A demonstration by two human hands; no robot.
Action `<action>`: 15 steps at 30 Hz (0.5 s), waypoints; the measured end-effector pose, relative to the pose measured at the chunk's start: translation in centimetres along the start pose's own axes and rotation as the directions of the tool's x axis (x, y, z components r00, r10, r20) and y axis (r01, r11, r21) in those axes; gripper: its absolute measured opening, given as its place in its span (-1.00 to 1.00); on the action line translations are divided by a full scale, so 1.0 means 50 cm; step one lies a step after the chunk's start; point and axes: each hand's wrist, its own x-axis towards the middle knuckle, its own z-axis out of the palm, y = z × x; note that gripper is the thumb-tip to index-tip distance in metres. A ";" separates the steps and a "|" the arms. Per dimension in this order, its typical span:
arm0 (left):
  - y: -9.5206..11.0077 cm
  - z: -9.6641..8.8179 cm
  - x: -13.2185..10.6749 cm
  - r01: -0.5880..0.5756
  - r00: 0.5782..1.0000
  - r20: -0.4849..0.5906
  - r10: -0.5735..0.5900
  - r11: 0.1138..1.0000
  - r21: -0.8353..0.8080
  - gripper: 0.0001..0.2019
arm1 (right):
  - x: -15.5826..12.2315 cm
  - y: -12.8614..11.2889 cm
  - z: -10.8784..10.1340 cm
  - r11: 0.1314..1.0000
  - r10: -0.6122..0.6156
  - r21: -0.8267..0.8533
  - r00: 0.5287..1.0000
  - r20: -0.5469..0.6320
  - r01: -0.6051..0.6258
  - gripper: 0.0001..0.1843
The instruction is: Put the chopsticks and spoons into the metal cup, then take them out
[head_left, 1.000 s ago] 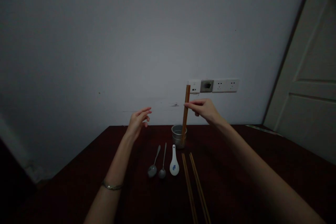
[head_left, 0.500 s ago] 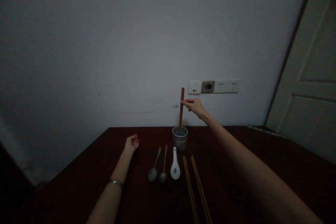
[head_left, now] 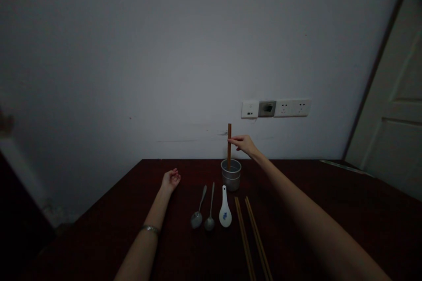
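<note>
Chopstick [head_left: 229,153] stands upright, lower end inside the metal cup [head_left: 231,176], top end poking above the fingers. Right hand [head_left: 244,144] pinches it near the top, fingers [head_left: 233,141] closed on the shaft from the right side. Cup sits straight below the fingers on the dark desk [head_left: 313,210], close to the back edge by the wall.

Step in hand, as I read it: the stick is being stood in the cup. Cannot see inside, so cannot tell whether the tip touches bottom. A release here calls for easing the stick over to lean on the rim, so the light cup does not tip.

Left hand [head_left: 171,180] lies on the desk, down and left of the fingers, loosely curled, palm up, grasping nothing.

Nearer the person than the fingers, in a row: two metal spoons [head_left: 197,218], a white ceramic spoon [head_left: 225,216], two more chopsticks [head_left: 241,228] lying side by side. Wall sockets [head_left: 275,109] up and right of the fingers.
</note>
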 end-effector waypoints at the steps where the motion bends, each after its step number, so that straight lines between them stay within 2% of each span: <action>1: 0.000 0.000 0.001 0.001 1.000 0.001 -0.001 1.000 -0.002 -0.77 | 0.001 0.006 0.002 1.000 0.015 0.003 1.000 -0.001 -0.015 -0.62; 7: -0.002 -0.005 0.013 0.003 1.000 0.005 -0.003 1.000 -0.005 -0.77 | 0.001 0.027 0.012 0.998 0.058 0.002 0.998 0.017 -0.058 -0.62; 15: -0.003 -0.005 0.017 0.010 1.000 0.011 -0.010 1.000 0.000 -0.78 | -0.007 0.031 0.026 0.996 0.087 0.011 0.996 0.032 -0.088 -0.64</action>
